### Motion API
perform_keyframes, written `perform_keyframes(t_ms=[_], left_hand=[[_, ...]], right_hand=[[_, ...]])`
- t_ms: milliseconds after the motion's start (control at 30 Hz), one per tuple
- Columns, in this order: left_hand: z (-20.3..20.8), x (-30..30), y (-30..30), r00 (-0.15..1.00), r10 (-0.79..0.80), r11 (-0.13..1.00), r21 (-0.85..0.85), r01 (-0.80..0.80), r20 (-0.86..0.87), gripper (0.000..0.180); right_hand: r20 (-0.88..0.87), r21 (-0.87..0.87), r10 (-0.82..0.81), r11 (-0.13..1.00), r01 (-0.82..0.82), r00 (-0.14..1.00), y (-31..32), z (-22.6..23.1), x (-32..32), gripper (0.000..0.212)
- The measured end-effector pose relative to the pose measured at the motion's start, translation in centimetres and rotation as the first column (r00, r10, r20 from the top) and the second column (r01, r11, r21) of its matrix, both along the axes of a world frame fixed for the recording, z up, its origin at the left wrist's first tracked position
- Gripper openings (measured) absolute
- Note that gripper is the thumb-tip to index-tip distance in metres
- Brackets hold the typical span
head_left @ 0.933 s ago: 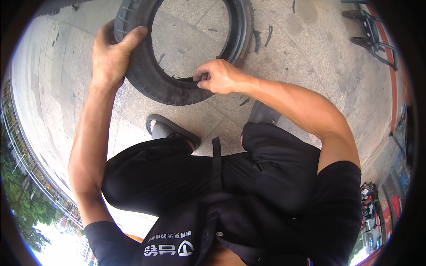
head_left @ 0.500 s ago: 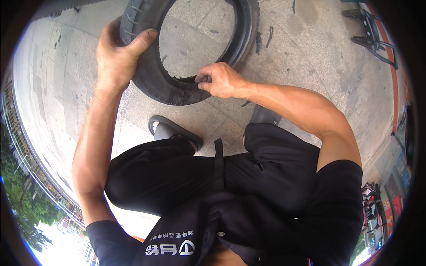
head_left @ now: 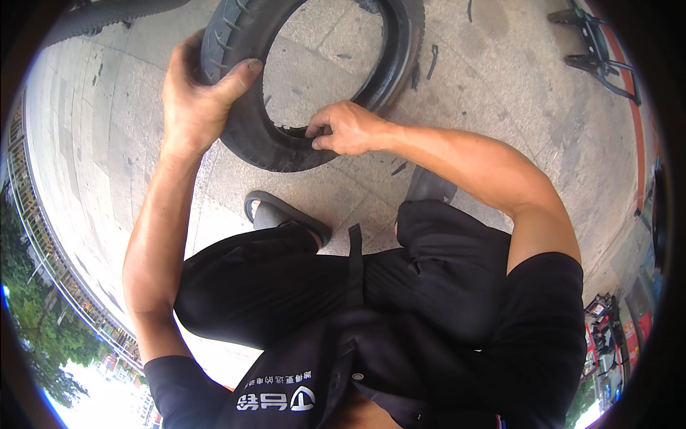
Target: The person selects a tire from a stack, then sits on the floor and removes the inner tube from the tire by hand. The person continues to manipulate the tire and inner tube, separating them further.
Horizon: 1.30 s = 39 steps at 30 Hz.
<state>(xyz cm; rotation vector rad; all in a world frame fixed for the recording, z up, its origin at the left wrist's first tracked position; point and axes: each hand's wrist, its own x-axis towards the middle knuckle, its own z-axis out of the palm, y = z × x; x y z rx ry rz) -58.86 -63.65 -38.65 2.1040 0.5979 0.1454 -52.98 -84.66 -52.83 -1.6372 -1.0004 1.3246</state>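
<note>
A black rubber tire [head_left: 246, 129] stands tilted on the paving ahead of my feet, its top cut off by the picture's upper edge. My left hand [head_left: 204, 100] is wrapped round its left side, the thumb on the sidewall and the fingers hidden behind the tread. At the near inner rim, my right hand [head_left: 346, 129] has its fingers curled in a pinch on the tire's bead edge. Ragged dark bits show along that edge beside my fingertips. Whether something small is between the fingertips cannot be made out.
Grey stone paving [head_left: 493, 136] lies all round, with dark rubber scraps [head_left: 433, 61] right of the tire. A black metal stand [head_left: 600, 64] sits at the far right. Another tire [head_left: 107, 18] shows at the upper left. My sandalled foot [head_left: 286, 214] is close below the tire.
The tire and my left hand appear slightly further right and lower. My right hand has slid a little to the left along the inner rim.
</note>
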Motion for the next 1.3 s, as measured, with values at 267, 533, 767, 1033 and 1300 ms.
perform_keyframes(t_ms=[267,533,767,1033,1300], left_hand=[[0.8,0.2,-1.4,0.999,-0.006,0.993,0.118,0.011,-0.048,0.085],[2.2,0.1,-5.2,0.973,-0.181,0.957,0.255,0.14,0.145,0.083],[3.9,0.1,-6.8,0.956,-0.259,0.948,0.224,0.224,0.138,0.086],[4.9,0.1,-7.3,0.959,-0.266,0.937,0.259,0.235,0.094,0.087],[2.0,0.5,-5.5,0.969,-0.207,0.955,0.241,0.17,0.135,0.083]], right_hand=[[0.136,0.176,-0.127,0.979,0.102,0.983,-1.5,0.2,-0.9,0.02],[0.107,0.188,-0.169,0.971,0.146,0.98,-2.5,0.8,-1.5,0.024],[0.04,0.28,-0.143,0.952,0.126,0.989,-2.0,0.5,-0.9,0.025],[0.155,0.336,-0.193,0.933,0.132,0.969,-2.5,-0.2,-1.5,0.02],[0.024,0.148,-0.149,0.978,0.144,0.989,-3.2,0.6,-3.5,0.016]])
